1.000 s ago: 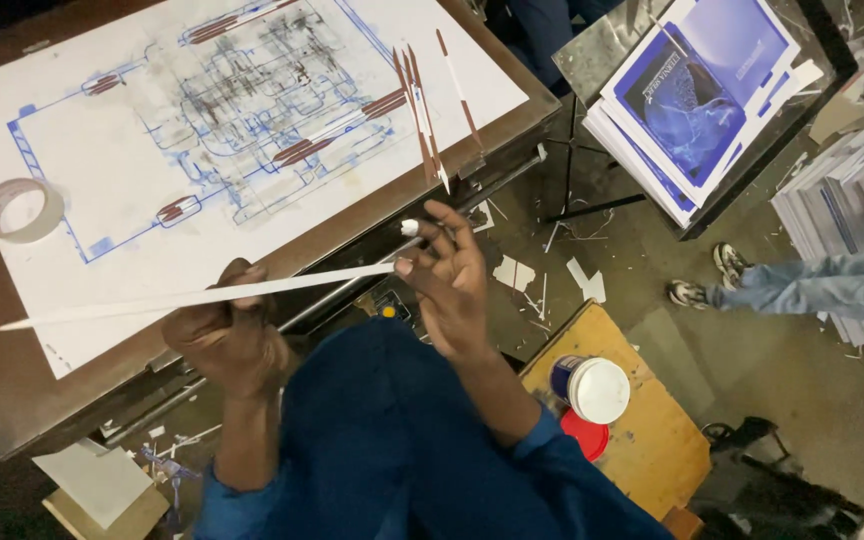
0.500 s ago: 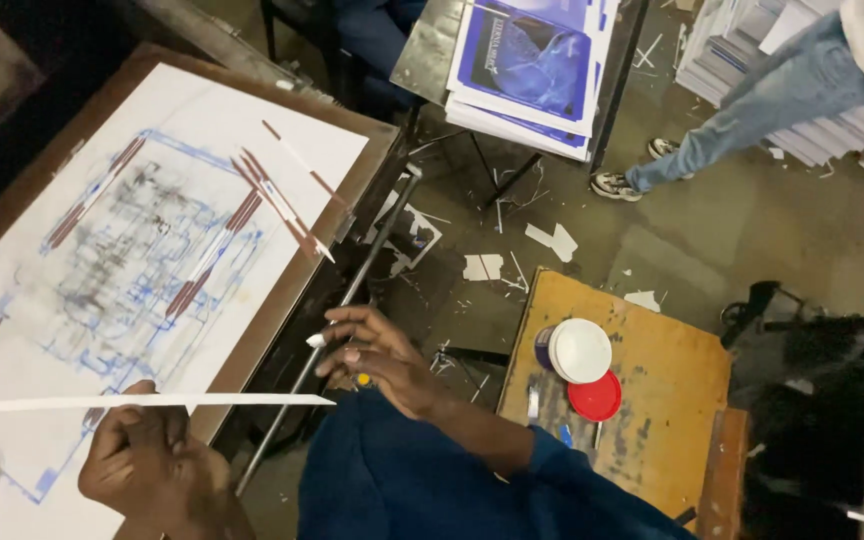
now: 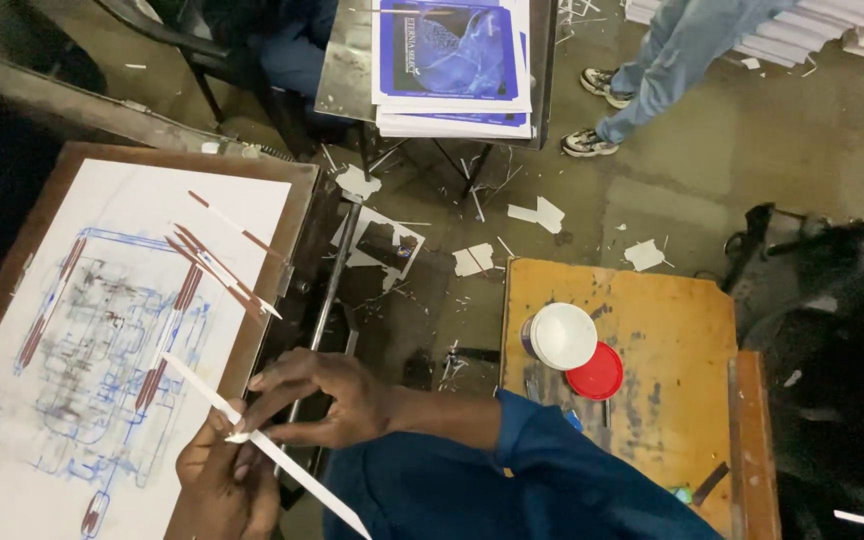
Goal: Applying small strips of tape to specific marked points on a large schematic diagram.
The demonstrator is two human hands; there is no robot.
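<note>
Left hand (image 3: 220, 480): you pinch the strip (image 3: 262, 447) from below.
Right hand (image 3: 327, 398): your fingers pinch the strip, wrist bent inward.

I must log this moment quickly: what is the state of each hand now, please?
Left hand: closed on the long white paper strip, near its middle.
Right hand: fingertips pinch the same strip beside the left hand, other fingers spread.

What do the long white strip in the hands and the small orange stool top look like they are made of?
The long white strip, pinched by both hands, looks like thin matte paper or card: flat, narrow, cleanly cut edges. The stool top looks like painted wood or board, its orange-yellow coat worn and stained dark.
</note>
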